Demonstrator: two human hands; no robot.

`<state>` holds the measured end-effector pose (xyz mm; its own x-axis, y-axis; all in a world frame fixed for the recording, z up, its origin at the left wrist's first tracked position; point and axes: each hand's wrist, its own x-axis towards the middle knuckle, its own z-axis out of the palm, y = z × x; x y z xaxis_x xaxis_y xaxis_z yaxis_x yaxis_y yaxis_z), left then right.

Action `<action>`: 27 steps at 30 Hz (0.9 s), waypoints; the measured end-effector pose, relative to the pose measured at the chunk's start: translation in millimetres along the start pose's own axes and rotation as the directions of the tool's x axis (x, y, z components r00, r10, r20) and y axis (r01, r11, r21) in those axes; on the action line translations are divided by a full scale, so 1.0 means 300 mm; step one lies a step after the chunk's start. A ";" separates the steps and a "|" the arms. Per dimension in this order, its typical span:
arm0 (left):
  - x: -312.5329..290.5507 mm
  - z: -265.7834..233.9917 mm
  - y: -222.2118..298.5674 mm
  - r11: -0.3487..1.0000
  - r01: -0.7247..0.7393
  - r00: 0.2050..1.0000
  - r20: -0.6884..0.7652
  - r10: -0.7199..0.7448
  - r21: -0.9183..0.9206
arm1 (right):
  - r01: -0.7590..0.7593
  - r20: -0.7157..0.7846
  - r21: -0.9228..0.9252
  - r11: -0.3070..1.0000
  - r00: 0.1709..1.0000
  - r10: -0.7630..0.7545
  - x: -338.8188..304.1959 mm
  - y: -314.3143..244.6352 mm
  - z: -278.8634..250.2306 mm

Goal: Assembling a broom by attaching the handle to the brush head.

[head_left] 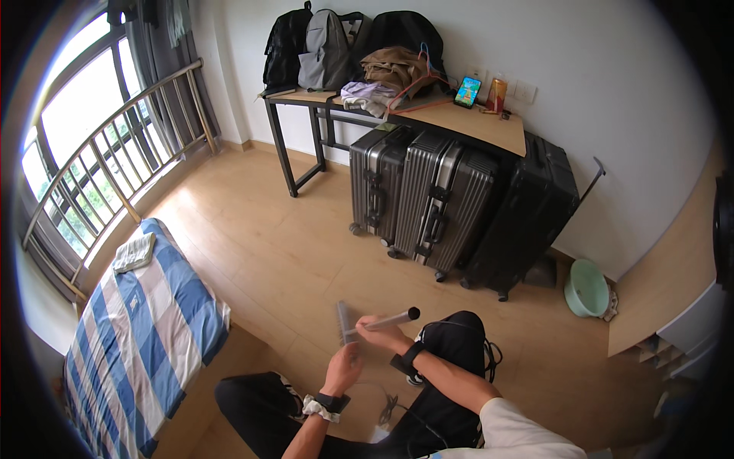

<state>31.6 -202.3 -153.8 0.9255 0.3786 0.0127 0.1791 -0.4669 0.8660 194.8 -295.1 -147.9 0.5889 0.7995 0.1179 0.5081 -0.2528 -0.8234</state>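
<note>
My right hand [384, 335] is wrapped round the pale grey handle of a small T-shaped brush [343, 317], whose dark round handle end points up and right. The long narrow brush head, with what looks like bristles along its left side, stands out beyond my fingers. Closed at the near end of that head is my left hand [344, 370], its fingertips against it; the exact grip is partly hidden. Both hands are above the floor between my bent knees. A scrunchie [319, 410] and a dark band circle my left wrist, another dark band my right.
A bed [145, 329] with a blue-and-white checked cover stands left, a folded cloth on it. Ahead, several dark suitcases [433, 203] stand under a table [489, 126] holding backpacks, clothes and a lit phone [467, 92]. A green basin [587, 288] is at right; a dark cable [389, 409] lies near my legs.
</note>
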 end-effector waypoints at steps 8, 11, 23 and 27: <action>-0.006 0.000 0.010 0.998 0.058 0.998 0.020 -0.057 -0.025 | 0.060 0.233 -0.010 0.998 0.971 -0.056 0.002 -0.022 0.047; -0.008 -0.004 0.002 0.995 0.066 0.998 0.025 -0.065 -0.068 | 0.072 0.256 -0.029 0.997 0.965 -0.062 0.004 -0.039 0.044; -0.005 0.005 -0.011 0.998 -0.062 0.990 -0.125 0.065 0.029 | 0.131 0.233 0.024 0.991 0.963 -0.133 -0.006 -0.053 0.012; -0.021 0.005 -0.020 0.956 -0.120 0.966 -0.192 0.175 0.267 | 0.168 0.239 0.024 0.985 0.956 -0.169 -0.006 -0.077 0.003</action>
<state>25.3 -202.9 -159.7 0.8610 0.4373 0.2596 0.1491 -0.7052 0.6932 181.6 -290.2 -129.5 0.3269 0.9376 0.1188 0.5848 -0.1020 -0.8047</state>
